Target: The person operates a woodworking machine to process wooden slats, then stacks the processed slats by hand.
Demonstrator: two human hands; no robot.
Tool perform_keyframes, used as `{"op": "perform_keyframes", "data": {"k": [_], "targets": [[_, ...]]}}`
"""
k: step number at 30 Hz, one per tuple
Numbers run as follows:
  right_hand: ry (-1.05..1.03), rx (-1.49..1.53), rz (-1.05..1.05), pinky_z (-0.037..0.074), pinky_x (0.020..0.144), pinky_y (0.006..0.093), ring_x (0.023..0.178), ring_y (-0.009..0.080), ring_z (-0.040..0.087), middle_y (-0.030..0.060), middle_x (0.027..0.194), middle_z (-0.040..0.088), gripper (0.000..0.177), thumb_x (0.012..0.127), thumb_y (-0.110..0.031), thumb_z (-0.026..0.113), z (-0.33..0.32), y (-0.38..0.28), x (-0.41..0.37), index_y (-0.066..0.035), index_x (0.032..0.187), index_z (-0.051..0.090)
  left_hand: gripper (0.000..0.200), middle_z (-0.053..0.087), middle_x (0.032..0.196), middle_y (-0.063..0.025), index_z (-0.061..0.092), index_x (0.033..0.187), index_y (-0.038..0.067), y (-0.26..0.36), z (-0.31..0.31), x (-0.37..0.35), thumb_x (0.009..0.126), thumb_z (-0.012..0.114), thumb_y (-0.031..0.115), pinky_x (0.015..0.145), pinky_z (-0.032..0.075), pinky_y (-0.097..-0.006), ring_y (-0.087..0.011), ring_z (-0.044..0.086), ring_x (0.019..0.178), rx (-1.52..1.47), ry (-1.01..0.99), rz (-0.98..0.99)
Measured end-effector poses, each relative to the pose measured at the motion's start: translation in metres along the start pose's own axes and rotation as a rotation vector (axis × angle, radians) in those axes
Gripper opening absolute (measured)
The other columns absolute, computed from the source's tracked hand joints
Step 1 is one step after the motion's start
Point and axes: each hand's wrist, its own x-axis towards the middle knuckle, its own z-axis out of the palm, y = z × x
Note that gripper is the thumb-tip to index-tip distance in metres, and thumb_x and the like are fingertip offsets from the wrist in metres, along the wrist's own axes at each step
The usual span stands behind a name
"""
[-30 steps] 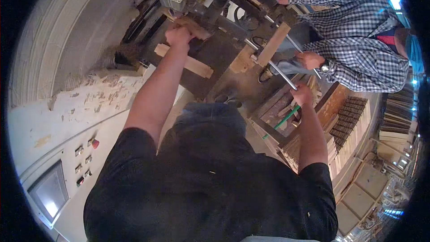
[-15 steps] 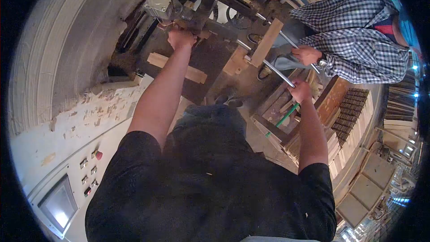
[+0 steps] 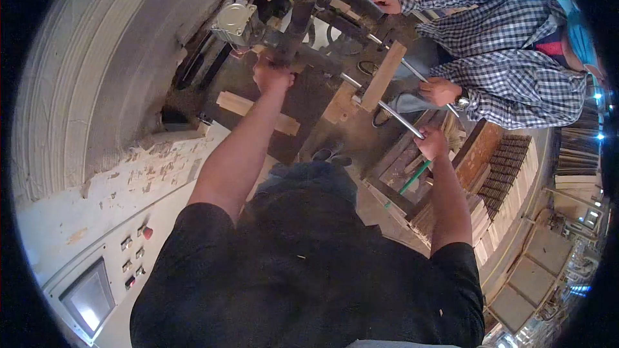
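Rod [image 3: 387, 109] in right hand [image 3: 432, 144]; left hand [image 3: 272, 76] grips machine [image 3: 236, 19].

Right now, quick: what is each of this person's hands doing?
Left hand: closed in a fist against the machine; what it grips is hidden.
Right hand: closed around the near end of the metal rod.

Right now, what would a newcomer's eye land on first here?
Two bare arms reach up the middle. The left hand is fisted on a dark machine bar below a grey motor box, and the right hand grips the end of a steel rod. Next come the person in a checked shirt at upper right, across the machine, and the control panel at lower left.
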Motion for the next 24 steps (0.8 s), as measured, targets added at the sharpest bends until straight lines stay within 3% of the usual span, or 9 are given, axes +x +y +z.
{"op": "perform_keyframes", "data": {"k": [2,3,5,11,18,24], "targets": [[-0.008,-0.021,-0.019,0.056,0.078,0.0446,0.088,0.0339,0.07,0.012,0.091,0.073,0.034,0.073,-0.033,0.076,0.004,0.006,0.002,-0.012,0.097,0.069,0.022,0.071,0.08,-0.0201,0.06,0.108,-0.002,-0.006,0.009,-0.009,0.089,0.064,0.007,0.041,0.057,-0.0356,-0.025,0.07,0.054,-0.392,-0.073,-0.067],[-0.02,-0.044,-0.043,0.056,0.077,0.0447,0.088,0.0339,0.069,0.0117,0.09,0.073,0.035,0.073,-0.033,0.076,0.007,0.008,0.004,-0.012,0.099,0.068,0.022,0.071,0.08,-0.0201,0.06,0.108,-0.002,-0.007,0.011,-0.008,0.089,0.064,0.007,0.041,0.057,-0.0356,-0.025,0.07,0.054,-0.393,-0.077,-0.064],[-0.006,-0.011,-0.016,0.056,0.077,0.0452,0.087,0.0342,0.069,0.0117,0.09,0.072,0.035,0.073,-0.034,0.076,0.008,0.009,0.004,-0.012,0.099,0.067,0.026,0.069,0.076,-0.0132,0.056,0.122,0.008,-0.013,0.01,-0.005,0.096,0.058,0.005,0.041,0.053,-0.0301,-0.0198,0.065,0.05,-0.346,-0.097,-0.056],[0.043,0.012,0.001,0.055,0.076,0.0403,0.084,0.0328,0.07,0.016,0.086,0.072,0.033,0.072,-0.027,0.076,-0.006,-0.011,-0.008,-0.004,0.093,0.066,0.038,0.068,0.075,-0.0128,0.048,0.133,0.009,-0.013,0.004,-0.009,0.096,0.057,0.005,0.04,0.055,-0.0311,-0.0199,0.064,0.048,-0.369,-0.155,0.067],[0.035,-0.059,0.014,0.056,0.079,0.0429,0.087,0.0352,0.07,0.0174,0.089,0.072,0.037,0.071,-0.029,0.075,-0.016,-0.023,-0.009,-0.005,0.097,0.068,0.031,0.068,0.074,-0.0136,0.053,0.126,0.009,-0.018,0.009,-0.007,0.096,0.058,0.007,0.039,0.054,-0.0321,-0.0209,0.064,0.047,-0.461,-0.099,0.039],[0.043,-0.099,-0.049,0.056,0.078,0.0442,0.087,0.0362,0.069,0.0166,0.089,0.072,0.037,0.072,-0.031,0.074,-0.003,-0.005,-0.003,-0.006,0.097,0.067,0.027,0.069,0.079,-0.0142,0.054,0.125,0.007,-0.011,0.007,-0.014,0.098,0.056,0.012,0.04,0.056,-0.0318,-0.0222,0.067,0.05,-0.301,-0.077,0.103]]}}
